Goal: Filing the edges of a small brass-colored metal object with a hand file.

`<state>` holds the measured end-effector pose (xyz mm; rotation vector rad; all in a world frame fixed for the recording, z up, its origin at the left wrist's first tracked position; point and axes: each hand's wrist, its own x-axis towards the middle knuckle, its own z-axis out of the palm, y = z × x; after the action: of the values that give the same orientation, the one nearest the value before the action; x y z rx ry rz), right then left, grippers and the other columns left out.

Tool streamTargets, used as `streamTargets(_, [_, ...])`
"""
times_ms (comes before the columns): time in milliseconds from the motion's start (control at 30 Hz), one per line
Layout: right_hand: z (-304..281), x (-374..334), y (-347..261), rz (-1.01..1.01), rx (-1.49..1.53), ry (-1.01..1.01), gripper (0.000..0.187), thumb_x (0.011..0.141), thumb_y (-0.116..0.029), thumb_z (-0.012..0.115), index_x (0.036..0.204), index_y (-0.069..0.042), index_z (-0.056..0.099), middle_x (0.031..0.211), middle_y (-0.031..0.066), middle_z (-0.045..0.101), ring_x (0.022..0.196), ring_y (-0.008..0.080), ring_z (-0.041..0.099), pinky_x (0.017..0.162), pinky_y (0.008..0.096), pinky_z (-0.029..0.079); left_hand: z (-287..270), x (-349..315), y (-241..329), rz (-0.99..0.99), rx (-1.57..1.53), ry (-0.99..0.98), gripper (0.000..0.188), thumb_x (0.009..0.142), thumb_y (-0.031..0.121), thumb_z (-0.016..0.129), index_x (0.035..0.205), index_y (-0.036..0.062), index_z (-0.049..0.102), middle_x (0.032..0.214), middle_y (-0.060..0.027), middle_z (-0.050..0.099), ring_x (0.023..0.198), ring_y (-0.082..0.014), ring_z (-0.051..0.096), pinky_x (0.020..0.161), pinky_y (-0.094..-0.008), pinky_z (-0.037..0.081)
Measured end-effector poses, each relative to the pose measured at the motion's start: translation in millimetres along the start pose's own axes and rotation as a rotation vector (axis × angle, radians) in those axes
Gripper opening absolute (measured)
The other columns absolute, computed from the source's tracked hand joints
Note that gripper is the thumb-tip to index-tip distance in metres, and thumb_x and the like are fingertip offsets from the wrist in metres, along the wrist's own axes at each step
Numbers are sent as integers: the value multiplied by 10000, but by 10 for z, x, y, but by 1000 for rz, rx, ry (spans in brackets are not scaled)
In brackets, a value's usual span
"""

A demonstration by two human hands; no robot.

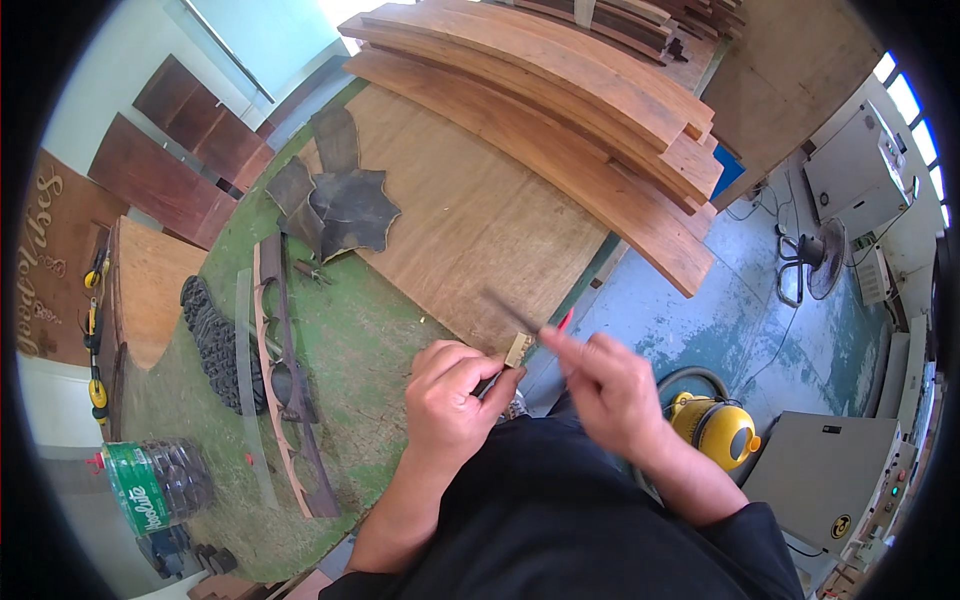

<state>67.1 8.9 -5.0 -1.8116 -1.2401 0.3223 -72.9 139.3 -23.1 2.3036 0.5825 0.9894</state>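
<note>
My left hand (450, 400) is closed around a small pale wooden block (517, 349) at the near edge of a plywood sheet (460, 210). My right hand (605, 385) pinches a thin dark tool (508, 310), blurred by motion, with a red tip (565, 320) showing by the fingers. The tool's end lies over the small block. Both hands are close together above the bench's green top (350, 350).
Long reddish planks (560, 110) are stacked at the back. Dark star-shaped wood pieces (345, 205), thin curved strips (285, 400), a black tyre-like piece (215, 340) and a plastic bottle (160, 485) lie left. A yellow vacuum (715, 425), a fan (815, 260) and grey machines stand on the floor right.
</note>
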Motion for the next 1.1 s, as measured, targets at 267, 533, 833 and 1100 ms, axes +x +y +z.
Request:
streamTargets(267, [-136,199,141,175,102,180,298,933,-60,613,1228,-27,637,1005,162,691,903,270,684,797,330,530,-48,13,4,-188,-200,41,145,766,96,812,829,18,707,787,-75,686,715,-209,637,656,-322,482])
streamTargets(533, [57,807,155,-321,-434,125,239,812,-137,713,1049,-121,691,879,57,620,906,250,566,784,397,445,-65,-69,-44,-461,-801,176,126,872,79,755,907,-31,706,832,-39,676,743,-84,589,681,-231,471])
streamTargets(833, [43,639,-252,-386,149,-194,377,789,-174,775,1141,-85,676,1005,106,655,974,310,601,840,405,483,-140,-118,-53,-564,-1139,167,143,932,106,700,960,-35,700,867,-29,685,779,-67,601,727,-207,480])
streamTargets(1100, [-20,538,-322,-170,327,-271,255,855,-120,712,1096,-41,696,941,129,705,814,246,675,738,344,531,-186,-35,33,-557,-1142,114,185,932,160,713,928,-25,701,862,-24,691,772,-50,599,697,-192,473])
